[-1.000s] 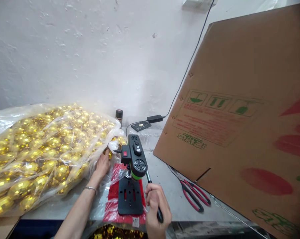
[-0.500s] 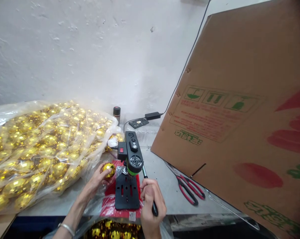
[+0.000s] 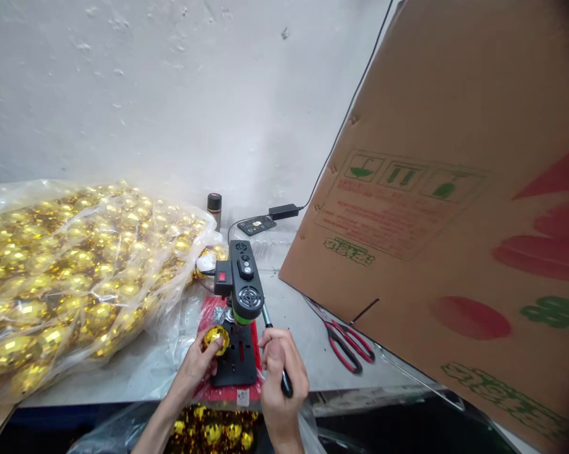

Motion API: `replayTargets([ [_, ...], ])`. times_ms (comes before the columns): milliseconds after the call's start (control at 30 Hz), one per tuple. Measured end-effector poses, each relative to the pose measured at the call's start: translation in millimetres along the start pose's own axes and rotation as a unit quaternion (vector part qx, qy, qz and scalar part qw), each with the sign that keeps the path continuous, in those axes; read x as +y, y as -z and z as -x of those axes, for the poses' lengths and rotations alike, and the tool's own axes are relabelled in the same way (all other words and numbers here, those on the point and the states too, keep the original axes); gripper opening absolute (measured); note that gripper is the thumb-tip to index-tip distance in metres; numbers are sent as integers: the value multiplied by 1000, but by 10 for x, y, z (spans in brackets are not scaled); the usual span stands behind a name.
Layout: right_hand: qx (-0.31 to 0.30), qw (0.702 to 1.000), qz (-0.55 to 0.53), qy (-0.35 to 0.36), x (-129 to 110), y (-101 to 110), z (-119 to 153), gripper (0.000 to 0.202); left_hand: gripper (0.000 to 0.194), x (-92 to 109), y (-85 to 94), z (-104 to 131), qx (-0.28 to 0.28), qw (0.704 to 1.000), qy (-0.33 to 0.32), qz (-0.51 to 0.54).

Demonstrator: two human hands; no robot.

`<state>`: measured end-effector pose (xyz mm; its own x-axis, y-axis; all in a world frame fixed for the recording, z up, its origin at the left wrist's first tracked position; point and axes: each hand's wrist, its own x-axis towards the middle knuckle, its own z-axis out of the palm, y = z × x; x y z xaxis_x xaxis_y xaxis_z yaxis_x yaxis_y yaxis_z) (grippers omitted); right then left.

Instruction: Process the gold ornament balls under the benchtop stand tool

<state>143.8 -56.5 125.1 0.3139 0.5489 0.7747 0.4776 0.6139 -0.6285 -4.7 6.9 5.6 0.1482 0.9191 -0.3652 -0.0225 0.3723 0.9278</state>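
Note:
My left hand pinches a gold mirrored ball at the left edge of the black slotted base plate. Above that plate stands a small black bench drill press with a red switch; its lower end is mostly hidden from above. My right hand is wrapped round the press's lever, a metal rod with a black grip, on the right side. Red plastic lies under the base.
A big clear bag of gold balls fills the left. More gold balls lie in a bag below the table edge. Red-handled scissors rest at right by a large cardboard box. A power adapter and dark bottle stand behind.
My left hand has carried the gold ball right and down, from beside the press to over the edge of its base plate. My right hand stays on the lever. The view has shifted slightly.

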Motion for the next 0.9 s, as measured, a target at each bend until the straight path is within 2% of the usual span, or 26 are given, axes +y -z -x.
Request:
replayTargets([
  [133,-2,1000,4,1,0,8,5,30,85,19,-35,5,31,993,-72,-85],
  [267,-6,1000,13,2,-8,15,3,29,62,55,-48,11,33,966,-175,-186],
  [333,-6,1000,16,3,-11,17,1,28,56,59,-65,10,30,950,-210,-228],
  [567,-11,1000,24,6,-29,35,-21,27,55,39,-129,33,14,912,-234,-337],
  [700,-16,1000,21,4,-26,44,-12,27,45,74,-141,12,16,887,-252,-386],
  [800,-14,1000,22,-3,-19,51,0,27,36,55,-158,-59,24,860,-299,-413],
  [900,-21,1000,19,-2,-14,60,2,27,36,-26,-168,-134,28,843,-337,-418],
])
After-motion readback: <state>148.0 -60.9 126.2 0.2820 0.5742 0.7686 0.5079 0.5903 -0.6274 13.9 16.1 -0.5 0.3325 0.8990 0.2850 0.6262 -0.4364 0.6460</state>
